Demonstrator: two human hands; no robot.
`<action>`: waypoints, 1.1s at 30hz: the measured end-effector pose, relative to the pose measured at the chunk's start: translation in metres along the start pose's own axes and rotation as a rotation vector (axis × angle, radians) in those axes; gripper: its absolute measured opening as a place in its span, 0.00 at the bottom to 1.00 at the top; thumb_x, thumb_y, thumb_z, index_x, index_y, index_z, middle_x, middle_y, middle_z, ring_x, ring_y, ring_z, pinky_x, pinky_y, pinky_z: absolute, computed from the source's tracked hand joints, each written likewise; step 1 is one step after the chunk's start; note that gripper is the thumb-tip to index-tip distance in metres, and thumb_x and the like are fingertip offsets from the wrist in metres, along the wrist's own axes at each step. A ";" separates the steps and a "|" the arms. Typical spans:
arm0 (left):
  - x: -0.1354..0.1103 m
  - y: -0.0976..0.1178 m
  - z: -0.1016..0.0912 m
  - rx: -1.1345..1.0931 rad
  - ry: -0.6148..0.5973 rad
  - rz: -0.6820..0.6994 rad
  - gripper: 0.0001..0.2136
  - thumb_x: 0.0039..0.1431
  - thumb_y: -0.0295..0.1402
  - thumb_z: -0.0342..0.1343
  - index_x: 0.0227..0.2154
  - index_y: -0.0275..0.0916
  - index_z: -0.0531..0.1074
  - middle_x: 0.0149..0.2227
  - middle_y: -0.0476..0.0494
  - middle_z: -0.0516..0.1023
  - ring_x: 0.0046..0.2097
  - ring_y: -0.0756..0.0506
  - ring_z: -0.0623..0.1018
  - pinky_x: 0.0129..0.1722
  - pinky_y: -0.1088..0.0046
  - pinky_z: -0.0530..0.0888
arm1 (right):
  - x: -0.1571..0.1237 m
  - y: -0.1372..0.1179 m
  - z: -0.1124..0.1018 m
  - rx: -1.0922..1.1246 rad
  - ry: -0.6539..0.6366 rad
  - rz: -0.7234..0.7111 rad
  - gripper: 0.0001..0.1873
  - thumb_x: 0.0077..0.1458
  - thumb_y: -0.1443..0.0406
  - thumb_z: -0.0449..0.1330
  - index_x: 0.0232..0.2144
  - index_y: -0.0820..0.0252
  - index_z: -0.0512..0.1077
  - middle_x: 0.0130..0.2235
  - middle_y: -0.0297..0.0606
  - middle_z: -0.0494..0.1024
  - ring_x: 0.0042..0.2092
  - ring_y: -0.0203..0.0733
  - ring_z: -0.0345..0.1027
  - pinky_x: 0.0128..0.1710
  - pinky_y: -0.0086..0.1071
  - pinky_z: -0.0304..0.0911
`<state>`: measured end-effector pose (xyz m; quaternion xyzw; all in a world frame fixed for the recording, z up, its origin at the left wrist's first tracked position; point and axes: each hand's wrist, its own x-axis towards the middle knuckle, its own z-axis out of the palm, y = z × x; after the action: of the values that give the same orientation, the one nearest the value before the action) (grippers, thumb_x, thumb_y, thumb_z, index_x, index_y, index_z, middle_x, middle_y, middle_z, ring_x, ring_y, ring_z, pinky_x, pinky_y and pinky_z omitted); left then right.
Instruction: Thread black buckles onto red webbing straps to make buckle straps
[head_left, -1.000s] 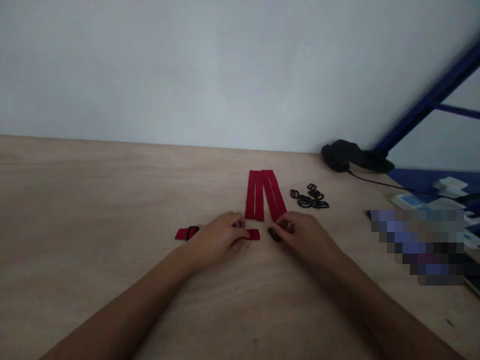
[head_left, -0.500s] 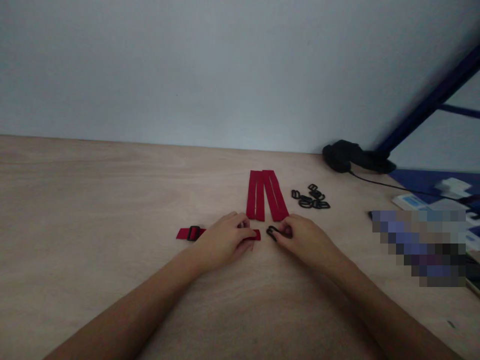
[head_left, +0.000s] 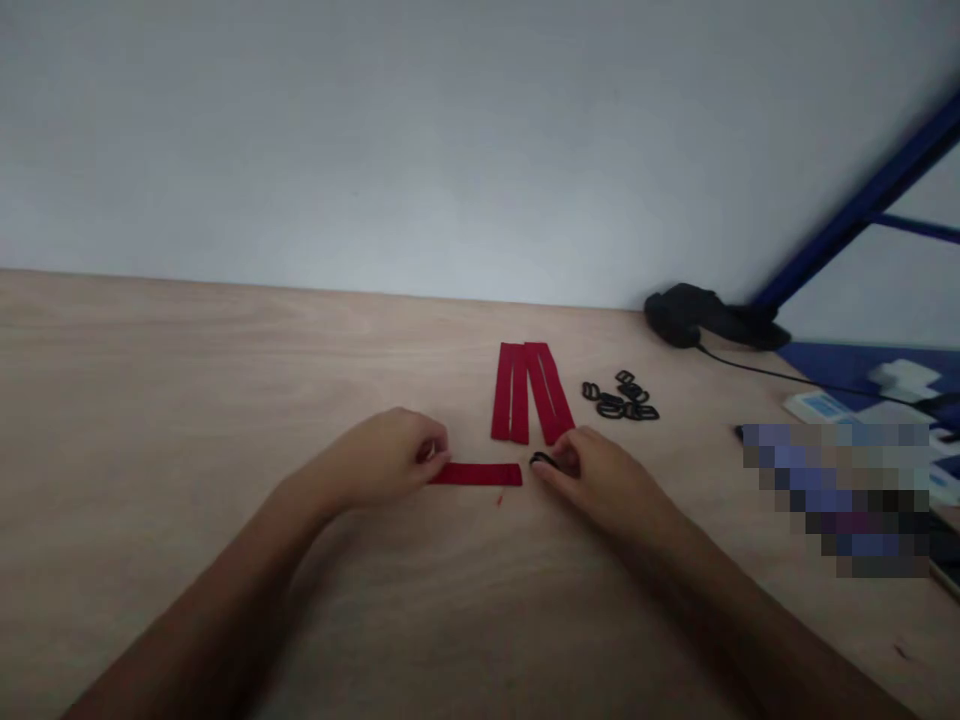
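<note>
Head view, looking down at a table (head_left: 150, 420). Pinching the left end of a red strap (head_left: 480, 474) with the left hand (head_left: 379, 462), fingers closed on it, the rest lying flat across the table just in front. Gripping a black buckle (head_left: 541, 461) in the fingertips of the right hand (head_left: 604, 482), just beside the strap's right end, seemingly not touching it. Holding the two hands apart, the strap stretching between them.

Judging the strap light, soft and limp, likely drooping if lifted by one end: best taken close to the tip, thumb above and finger below. Judging the buckle small, rigid and smooth, perhaps slippery: best pinched by its outer bars, leaving the slots free.

Lying just behind, more straps (head_left: 529, 392) side by side. Resting to their right, a buckle pile (head_left: 621, 398). Sitting farther back, a black device (head_left: 701, 313) with a cable (head_left: 780, 374).
</note>
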<state>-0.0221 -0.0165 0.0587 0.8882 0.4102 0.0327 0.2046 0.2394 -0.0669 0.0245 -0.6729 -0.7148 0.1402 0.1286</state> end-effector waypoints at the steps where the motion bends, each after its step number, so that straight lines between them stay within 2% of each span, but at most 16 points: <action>1: -0.003 -0.005 -0.006 -0.027 -0.043 -0.076 0.11 0.58 0.34 0.48 0.26 0.37 0.73 0.24 0.47 0.74 0.25 0.49 0.70 0.27 0.74 0.63 | 0.000 0.000 0.000 0.004 -0.005 0.001 0.13 0.55 0.55 0.57 0.31 0.58 0.70 0.36 0.40 0.75 0.35 0.43 0.69 0.30 0.32 0.57; 4: -0.010 -0.015 -0.017 -0.077 -0.082 -0.214 0.07 0.53 0.33 0.50 0.25 0.38 0.71 0.23 0.49 0.73 0.24 0.49 0.70 0.25 0.75 0.61 | 0.001 0.000 0.000 0.004 -0.016 0.014 0.13 0.56 0.55 0.57 0.31 0.59 0.71 0.36 0.41 0.75 0.35 0.43 0.69 0.30 0.32 0.58; 7: -0.013 -0.019 -0.022 -0.100 -0.092 -0.242 0.06 0.50 0.34 0.51 0.25 0.39 0.70 0.25 0.49 0.73 0.26 0.48 0.71 0.25 0.75 0.62 | 0.001 0.000 0.000 -0.004 -0.013 0.022 0.13 0.56 0.54 0.56 0.31 0.59 0.70 0.35 0.41 0.75 0.35 0.43 0.69 0.30 0.32 0.58; 11: -0.017 -0.017 -0.027 -0.030 -0.043 -0.267 0.07 0.51 0.36 0.51 0.25 0.39 0.71 0.24 0.49 0.73 0.26 0.47 0.71 0.26 0.74 0.62 | 0.002 -0.001 0.000 -0.014 -0.008 0.015 0.13 0.56 0.55 0.56 0.29 0.58 0.70 0.35 0.40 0.75 0.34 0.43 0.69 0.29 0.32 0.57; 15: -0.021 -0.019 -0.024 -0.033 -0.183 -0.367 0.05 0.47 0.33 0.53 0.25 0.39 0.72 0.25 0.47 0.75 0.26 0.46 0.72 0.24 0.74 0.61 | 0.002 -0.003 0.001 -0.019 -0.007 0.001 0.13 0.56 0.56 0.56 0.29 0.59 0.70 0.35 0.40 0.75 0.35 0.43 0.69 0.30 0.33 0.58; 17: -0.020 -0.020 -0.020 -0.034 -0.199 -0.375 0.05 0.46 0.32 0.54 0.26 0.39 0.73 0.26 0.47 0.76 0.27 0.46 0.72 0.24 0.73 0.61 | 0.001 -0.003 0.001 -0.017 -0.003 0.015 0.13 0.56 0.55 0.57 0.29 0.59 0.71 0.35 0.40 0.75 0.35 0.43 0.69 0.30 0.33 0.58; 22: -0.014 -0.017 -0.013 -0.031 -0.143 -0.294 0.05 0.49 0.34 0.54 0.26 0.39 0.72 0.27 0.47 0.75 0.28 0.46 0.72 0.25 0.73 0.62 | 0.000 -0.004 0.000 -0.037 -0.001 0.020 0.13 0.56 0.55 0.57 0.28 0.58 0.71 0.35 0.40 0.76 0.34 0.43 0.69 0.29 0.33 0.58; 24: -0.009 -0.013 -0.009 -0.019 -0.065 -0.237 0.08 0.54 0.36 0.53 0.29 0.38 0.73 0.28 0.45 0.75 0.29 0.46 0.72 0.27 0.73 0.64 | 0.001 -0.003 0.000 -0.041 0.001 0.023 0.14 0.58 0.56 0.55 0.28 0.58 0.71 0.34 0.41 0.76 0.34 0.43 0.69 0.30 0.33 0.58; 26: -0.004 -0.007 -0.002 0.017 0.080 -0.187 0.11 0.59 0.38 0.50 0.35 0.37 0.73 0.30 0.44 0.74 0.30 0.46 0.72 0.30 0.71 0.66 | 0.001 -0.001 0.000 -0.032 0.005 0.015 0.13 0.58 0.57 0.54 0.29 0.59 0.72 0.35 0.41 0.76 0.34 0.43 0.69 0.30 0.33 0.58; 28: 0.002 0.000 0.007 0.004 0.180 -0.041 0.11 0.62 0.35 0.48 0.41 0.38 0.73 0.36 0.42 0.74 0.34 0.46 0.73 0.36 0.70 0.68 | 0.001 0.000 0.000 -0.018 0.010 -0.005 0.12 0.58 0.58 0.55 0.30 0.59 0.71 0.35 0.41 0.75 0.35 0.43 0.69 0.31 0.32 0.58; 30: 0.007 0.008 0.019 -0.023 0.217 0.105 0.12 0.63 0.33 0.48 0.44 0.38 0.73 0.41 0.41 0.72 0.40 0.45 0.73 0.41 0.70 0.69 | 0.000 0.000 0.000 -0.008 0.011 -0.023 0.11 0.56 0.57 0.56 0.30 0.59 0.71 0.35 0.40 0.75 0.35 0.42 0.69 0.31 0.32 0.58; 33: 0.013 0.018 0.036 0.009 0.219 0.204 0.13 0.63 0.32 0.49 0.47 0.41 0.74 0.42 0.40 0.70 0.44 0.43 0.70 0.43 0.67 0.70 | -0.002 -0.001 -0.001 -0.014 0.004 -0.024 0.12 0.54 0.56 0.58 0.29 0.59 0.70 0.35 0.39 0.74 0.34 0.42 0.68 0.31 0.32 0.58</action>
<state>0.0070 -0.0296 0.0314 0.9173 0.3377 0.1484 0.1501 0.2387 -0.0685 0.0256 -0.6655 -0.7235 0.1324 0.1267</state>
